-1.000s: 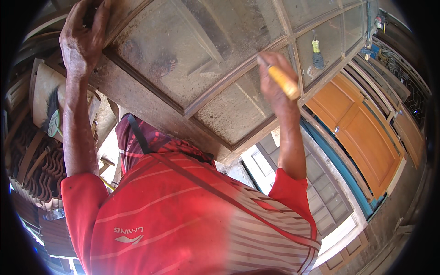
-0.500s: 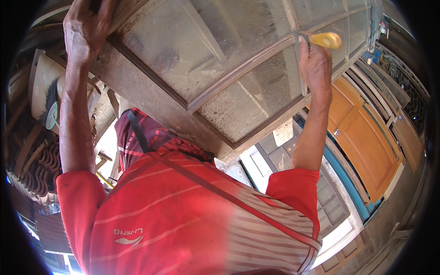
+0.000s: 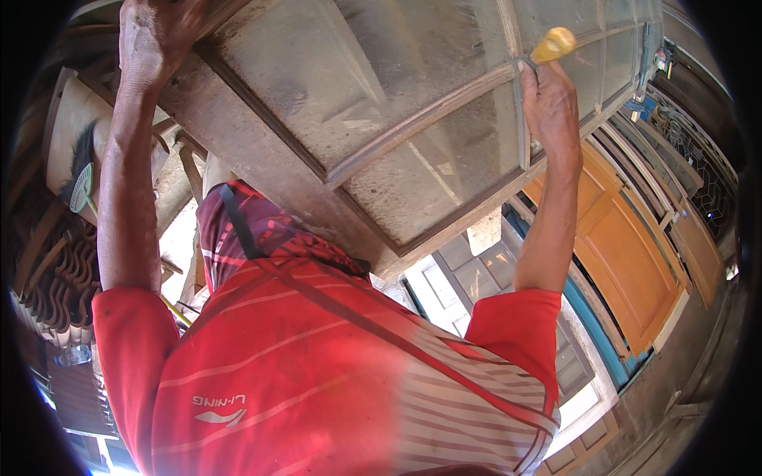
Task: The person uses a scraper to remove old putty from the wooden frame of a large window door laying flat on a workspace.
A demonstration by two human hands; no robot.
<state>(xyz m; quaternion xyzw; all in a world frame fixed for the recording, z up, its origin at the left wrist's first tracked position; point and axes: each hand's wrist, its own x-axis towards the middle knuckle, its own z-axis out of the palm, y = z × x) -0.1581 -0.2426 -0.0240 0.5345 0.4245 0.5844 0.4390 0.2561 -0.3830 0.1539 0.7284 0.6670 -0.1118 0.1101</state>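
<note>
A large wooden window frame (image 3: 262,135) with dusty glass panes fills the upper view. My left hand (image 3: 159,32) grips its thick outer rail at the top left. My right hand (image 3: 548,99) is closed around a tool with a yellow handle (image 3: 553,44), held against a thin glazing bar near the frame's right side. The tool's tip is hidden behind my fingers. A red striped shirt (image 3: 317,381) and a dark strap across it fill the lower middle.
Orange wooden doors (image 3: 627,246) lean in a row at the right, beside a blue frame (image 3: 595,333) and pale glazed window panels (image 3: 468,278). Stacked curved roof tiles (image 3: 48,270) and a brush (image 3: 79,182) sit at the left. Concrete floor (image 3: 683,381) shows at the lower right.
My right hand has carried the yellow-handled tool up and to the right along the glazing bars. My left hand has kept its grip on the frame's rail.
</note>
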